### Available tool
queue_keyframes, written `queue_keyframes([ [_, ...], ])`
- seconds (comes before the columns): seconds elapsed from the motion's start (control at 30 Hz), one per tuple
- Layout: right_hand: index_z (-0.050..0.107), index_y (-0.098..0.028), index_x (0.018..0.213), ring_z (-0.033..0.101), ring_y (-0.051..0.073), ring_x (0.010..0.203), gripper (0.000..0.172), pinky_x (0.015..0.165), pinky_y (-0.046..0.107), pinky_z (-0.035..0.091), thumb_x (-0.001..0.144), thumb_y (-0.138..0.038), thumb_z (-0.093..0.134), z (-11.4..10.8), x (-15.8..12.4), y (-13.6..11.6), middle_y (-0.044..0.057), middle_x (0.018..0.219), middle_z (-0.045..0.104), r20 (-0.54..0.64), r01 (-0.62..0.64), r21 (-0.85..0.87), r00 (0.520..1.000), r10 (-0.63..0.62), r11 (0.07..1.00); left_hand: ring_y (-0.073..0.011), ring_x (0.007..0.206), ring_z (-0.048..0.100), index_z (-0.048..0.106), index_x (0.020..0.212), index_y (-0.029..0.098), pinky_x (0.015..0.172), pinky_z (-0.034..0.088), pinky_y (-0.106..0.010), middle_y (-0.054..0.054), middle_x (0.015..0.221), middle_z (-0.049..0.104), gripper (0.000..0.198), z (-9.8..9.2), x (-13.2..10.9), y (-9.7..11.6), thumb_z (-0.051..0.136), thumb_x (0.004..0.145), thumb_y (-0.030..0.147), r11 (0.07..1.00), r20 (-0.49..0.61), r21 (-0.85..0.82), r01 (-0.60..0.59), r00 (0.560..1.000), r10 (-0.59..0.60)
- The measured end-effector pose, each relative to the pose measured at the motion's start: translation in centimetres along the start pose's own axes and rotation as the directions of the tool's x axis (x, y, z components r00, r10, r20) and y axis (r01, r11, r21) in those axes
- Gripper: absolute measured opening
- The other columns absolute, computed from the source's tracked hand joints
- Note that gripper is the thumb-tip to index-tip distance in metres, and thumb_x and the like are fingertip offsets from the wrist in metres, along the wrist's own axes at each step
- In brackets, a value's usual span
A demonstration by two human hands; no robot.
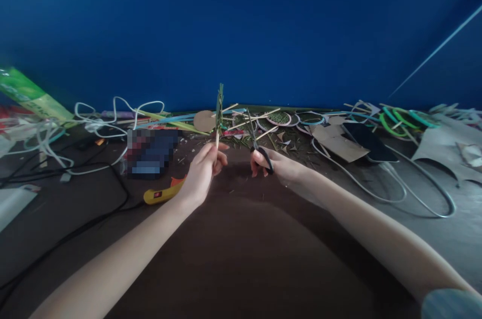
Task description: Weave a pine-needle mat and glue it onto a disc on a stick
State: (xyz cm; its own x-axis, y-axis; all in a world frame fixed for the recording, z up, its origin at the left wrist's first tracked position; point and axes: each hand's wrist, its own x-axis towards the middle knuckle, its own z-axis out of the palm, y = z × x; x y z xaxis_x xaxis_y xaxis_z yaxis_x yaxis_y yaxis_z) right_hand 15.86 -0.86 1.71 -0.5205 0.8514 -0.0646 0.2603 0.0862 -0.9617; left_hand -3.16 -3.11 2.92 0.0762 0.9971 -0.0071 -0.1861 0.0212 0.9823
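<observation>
My left hand (205,166) is closed around the lower end of a thin wooden stick (217,139), held upright. Green grass-like strips (220,103) are bunched around the stick's upper part. In my right hand (269,162) are black-handled scissors (253,130), their blades pointing up and away from me, a short gap to the right of the stick. How far the blades are parted is hard to see. Under my left wrist lies a yellow glue gun (160,195) with an orange trigger, partly hidden by the hand.
Along the blue wall (241,32) lie a round cardboard disc (203,121), loose sticks, green clippings and coloured rings (279,117). To the right are cardboard scraps (339,143), a dark phone (369,142) and a grey cable. White and black cords tangle at left, near a blurred-out device (152,153).
</observation>
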Motion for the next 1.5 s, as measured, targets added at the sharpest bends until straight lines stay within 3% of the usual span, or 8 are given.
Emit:
queue_keyframes([
  [0.2,0.044,-0.021,0.072,0.049,0.014,0.065,0.055,0.061,0.030,0.040,0.071,-0.076,0.041,0.4,-0.2,0.0,0.001,0.068,0.050,-0.013,0.050,-0.038,0.999,-0.051,0.998,-0.0062,0.047,0.039,0.051,0.083,0.016,0.047,0.029,-0.019,0.003,0.059,0.054,0.006,0.2,0.0,0.1,0.045,0.085,0.018,1.000,-0.030,0.000,0.024,0.999,-0.024],
  [0.5,0.043,-0.021,0.074,0.049,0.015,0.067,0.056,0.061,0.030,0.039,0.068,-0.077,0.041,0.4,-0.1,0.2,0.000,0.070,0.049,-0.012,0.017,-0.030,1.000,-0.017,0.999,-0.0064,0.045,0.040,0.049,0.081,0.018,0.046,0.029,-0.019,0.003,0.058,0.054,0.005,0.3,-0.3,0.0,0.046,0.085,0.020,1.000,0.019,0.020,0.018,1.000,-0.019],
  [0.73,0.044,-0.020,0.072,0.048,0.013,0.065,0.054,0.062,0.029,0.038,0.073,-0.074,0.040,0.2,-0.1,0.4,0.000,0.068,0.049,-0.006,0.059,-0.026,0.998,-0.059,0.998,-0.0064,0.047,0.041,0.048,0.082,0.018,0.047,0.031,-0.018,0.003,0.058,0.055,0.004,0.0,-0.1,-0.2,0.046,0.085,0.020,0.999,0.010,-0.034,-0.006,1.000,0.006],
  [0.9,0.042,-0.021,0.076,0.046,0.013,0.064,0.054,0.058,0.028,0.036,0.072,-0.074,0.041,0.5,-0.2,0.2,-0.001,0.071,0.049,-0.091,0.057,0.001,0.994,-0.057,0.998,-0.0065,0.048,0.044,0.047,0.083,0.018,0.047,0.032,-0.018,0.003,0.058,0.057,0.005,0.0,-0.1,0.0,0.044,0.087,0.019,0.997,0.001,-0.073,-0.021,1.000,0.021],
  [1.1,0.042,-0.021,0.079,0.046,0.013,0.066,0.051,0.059,0.028,0.035,0.074,-0.072,0.042,1.0,-0.4,0.6,-0.001,0.070,0.048,-0.041,0.086,-0.033,0.995,-0.087,0.996,-0.0072,0.051,0.052,0.047,0.084,0.017,0.050,0.038,-0.018,0.001,0.063,0.061,0.006,0.7,-0.9,-0.3,0.045,0.088,0.020,0.997,0.083,-0.071,0.038,0.996,-0.032],
  [1.27,0.042,-0.020,0.080,0.044,0.013,0.064,0.054,0.060,0.029,0.035,0.073,-0.074,0.039,1.2,-0.3,1.0,-0.002,0.069,0.047,-0.065,0.141,-0.034,0.988,-0.143,0.989,-0.0095,0.056,0.058,0.047,0.086,0.017,0.055,0.045,-0.021,0.000,0.068,0.063,0.007,1.4,-1.8,-0.9,0.047,0.088,0.024,0.992,0.184,-0.082,0.100,0.979,-0.083],
  [1.5,0.042,-0.020,0.079,0.041,0.012,0.062,0.057,0.058,0.028,0.033,0.070,-0.076,0.040,1.3,-0.3,0.7,-0.002,0.067,0.044,-0.102,0.143,-0.035,0.984,-0.146,0.989,-0.0095,0.057,0.061,0.047,0.085,0.017,0.056,0.049,-0.021,0.000,0.067,0.063,0.008,1.7,-2.2,-1.0,0.047,0.089,0.023,0.989,0.190,-0.101,0.104,0.978,-0.084],
])
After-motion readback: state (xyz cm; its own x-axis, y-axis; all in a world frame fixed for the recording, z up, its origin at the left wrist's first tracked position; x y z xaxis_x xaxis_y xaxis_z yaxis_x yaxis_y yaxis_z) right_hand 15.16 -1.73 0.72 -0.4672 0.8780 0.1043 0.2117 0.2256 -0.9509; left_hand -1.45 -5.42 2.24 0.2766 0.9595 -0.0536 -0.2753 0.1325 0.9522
